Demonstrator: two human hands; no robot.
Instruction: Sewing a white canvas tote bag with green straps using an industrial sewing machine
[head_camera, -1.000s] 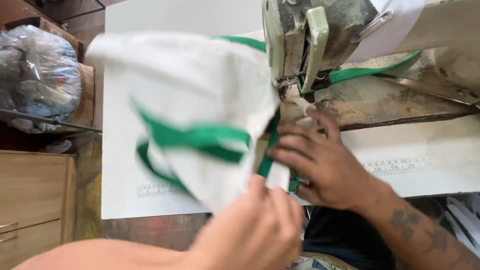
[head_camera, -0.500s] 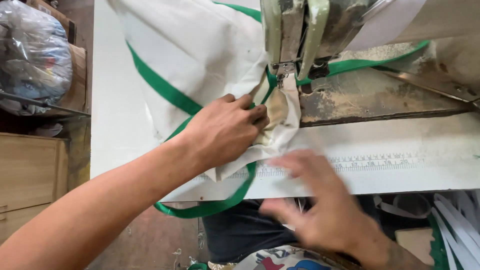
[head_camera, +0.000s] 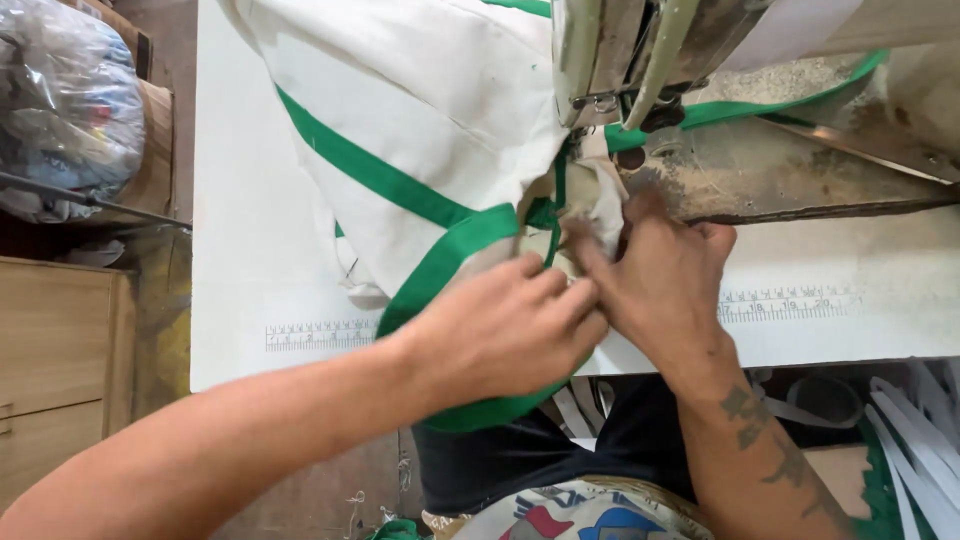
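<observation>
My left hand (head_camera: 505, 330) pressing down on bunched edge of white woven fabric bag with green strap trim (head_camera: 420, 140), fingers curled, pinching cloth. My right hand (head_camera: 665, 285) closed on same folded edge, thumb and fingertips gripping fold just below worn grey sewing machine head (head_camera: 640, 50). Bag drapes over white worktable with printed ruler (head_camera: 250, 260), bulk lying left of needle. Judge cloth light, soft, floppy, slightly slick; best grip at green strap (head_camera: 380, 175), where layers are thick and firm.
</observation>
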